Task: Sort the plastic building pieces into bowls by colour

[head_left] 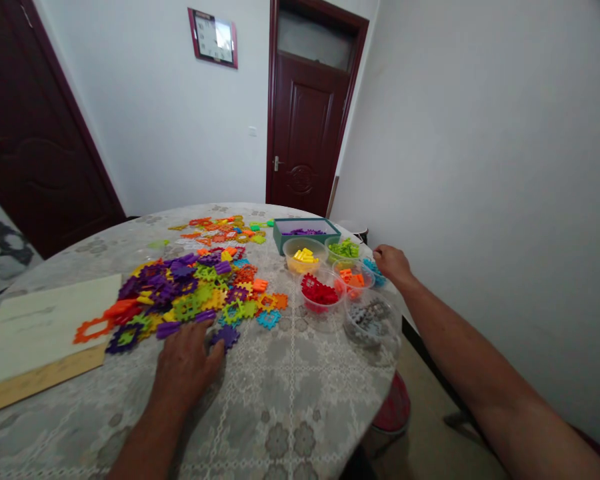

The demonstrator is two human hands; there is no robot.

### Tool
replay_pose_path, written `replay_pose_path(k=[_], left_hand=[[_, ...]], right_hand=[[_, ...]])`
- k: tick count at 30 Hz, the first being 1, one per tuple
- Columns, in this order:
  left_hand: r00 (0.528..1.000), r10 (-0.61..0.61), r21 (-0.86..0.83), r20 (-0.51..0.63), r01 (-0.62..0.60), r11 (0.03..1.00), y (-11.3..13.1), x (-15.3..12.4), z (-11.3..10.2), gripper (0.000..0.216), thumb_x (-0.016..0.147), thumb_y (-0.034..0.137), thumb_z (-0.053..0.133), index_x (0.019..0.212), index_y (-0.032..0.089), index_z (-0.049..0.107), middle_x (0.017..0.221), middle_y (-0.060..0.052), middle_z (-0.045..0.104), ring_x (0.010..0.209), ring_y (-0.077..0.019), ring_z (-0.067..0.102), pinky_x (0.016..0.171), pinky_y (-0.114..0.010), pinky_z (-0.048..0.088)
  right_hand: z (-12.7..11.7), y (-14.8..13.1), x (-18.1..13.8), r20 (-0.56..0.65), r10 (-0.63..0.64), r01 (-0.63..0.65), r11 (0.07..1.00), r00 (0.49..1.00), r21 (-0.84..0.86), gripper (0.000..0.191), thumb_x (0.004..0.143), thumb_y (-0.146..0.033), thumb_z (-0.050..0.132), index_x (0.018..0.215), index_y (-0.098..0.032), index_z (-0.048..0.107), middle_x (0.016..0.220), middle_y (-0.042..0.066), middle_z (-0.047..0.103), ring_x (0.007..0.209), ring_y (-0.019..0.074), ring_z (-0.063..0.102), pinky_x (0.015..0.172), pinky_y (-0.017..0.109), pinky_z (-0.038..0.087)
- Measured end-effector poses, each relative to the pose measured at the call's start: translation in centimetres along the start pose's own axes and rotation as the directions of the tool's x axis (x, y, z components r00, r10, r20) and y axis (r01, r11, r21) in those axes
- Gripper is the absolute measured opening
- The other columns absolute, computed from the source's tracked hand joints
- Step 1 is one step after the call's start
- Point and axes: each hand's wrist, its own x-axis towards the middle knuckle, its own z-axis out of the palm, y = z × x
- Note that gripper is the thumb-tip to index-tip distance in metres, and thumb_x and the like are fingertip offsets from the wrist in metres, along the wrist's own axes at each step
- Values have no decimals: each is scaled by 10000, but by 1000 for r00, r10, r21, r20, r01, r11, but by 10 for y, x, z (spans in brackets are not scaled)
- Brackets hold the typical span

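Observation:
My left hand (187, 360) rests palm down at the near edge of a mixed pile of plastic building pieces (190, 287), its thumb spread from its fingers. Its fingertips are by purple ridged pieces (168, 330), and a dark purple notched piece (226, 338) lies beside the thumb. At the table's right edge, my right hand (393, 263) is closed, fingers curled down. It is beside light-blue pieces (374, 272); what its fingers hold, if anything, is hidden.
Clear round tubs hold yellow (305, 257), green (344, 249), orange (353, 280), red (320, 291) and grey pieces (373, 317). Behind them stands a green box (280, 238) with purple pieces. A white sheet (55, 320) and a wooden strip (45, 379) lie left. A red stool (394, 407) stands below.

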Motion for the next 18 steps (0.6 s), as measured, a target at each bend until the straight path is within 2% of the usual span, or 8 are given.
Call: replay_pose_path(k=[3, 7, 10, 11, 13, 15, 16, 18], left_hand=[[999, -42, -12, 30, 42, 999, 8, -2, -4, 449, 888, 403, 575, 1253, 166, 683, 1265, -210, 719, 1231, -408, 633, 1106, -545, 440], [989, -122, -94, 80, 129, 987, 21, -4, -13, 445, 872, 388, 656, 1268, 187, 690, 1307, -202, 709, 1285, -400, 601, 1130, -518, 412], [981, -145, -96, 131, 158, 983, 27, -4, -17, 443, 870, 370, 688, 1280, 202, 690, 1327, -202, 702, 1271, -400, 602, 1112, -507, 418], [980, -142, -87, 137, 155, 984, 28, -4, -18, 450, 881, 377, 688, 1296, 205, 682, 1329, -197, 702, 1262, -394, 605, 1101, -503, 424], [981, -128, -58, 144, 137, 989, 29, -5, -18, 484, 892, 397, 695, 1336, 206, 659, 1342, -182, 698, 1257, -384, 605, 1086, -500, 433], [982, -110, -20, 154, 115, 993, 30, -6, -18, 520, 882, 409, 721, 1359, 215, 642, 1363, -161, 693, 1266, -373, 599, 1077, -500, 437], [982, -102, -3, 161, 104, 995, 30, -6, -18, 530, 873, 410, 736, 1359, 223, 639, 1369, -150, 692, 1268, -367, 599, 1073, -500, 440], [982, -84, 14, 167, 83, 996, 30, -7, -17, 530, 860, 404, 758, 1348, 234, 641, 1354, -135, 701, 1253, -359, 607, 1057, -495, 452]], right_hand=[[-12, -11, -10, -43, -35, 37, 999, 998, 40, 348, 994, -268, 507, 1184, -195, 789, 1194, 130, 794, 1057, 248, 729, 917, 315, 498], [-28, -49, -54, -172, -129, 174, 944, 977, 281, 313, 974, -321, 548, 1135, -202, 788, 1080, 103, 810, 963, 251, 733, 885, 329, 508], [-35, -94, -101, -106, -315, 329, 835, 943, 442, 271, 976, -363, 580, 1088, -225, 785, 1041, 81, 806, 921, 240, 727, 859, 332, 515], [-35, -110, -116, -38, -418, 384, 789, 908, 479, 267, 987, -362, 573, 1087, -230, 781, 1050, 78, 803, 929, 236, 726, 859, 332, 517], [-31, -141, -142, 126, -620, 477, 702, 774, 528, 276, 1007, -342, 558, 1141, -220, 766, 1109, 89, 791, 986, 231, 722, 892, 332, 521], [-20, -171, -160, 257, -720, 532, 663, 644, 526, 310, 1009, -304, 566, 1248, -193, 730, 1222, 114, 760, 1088, 230, 708, 956, 331, 509], [-13, -183, -167, 309, -726, 547, 674, 614, 497, 329, 1008, -295, 573, 1283, -182, 712, 1260, 126, 742, 1131, 236, 697, 980, 333, 501], [1, -204, -178, 395, -677, 555, 736, 621, 387, 337, 1014, -330, 580, 1286, -170, 698, 1270, 149, 720, 1164, 262, 687, 978, 345, 498]])
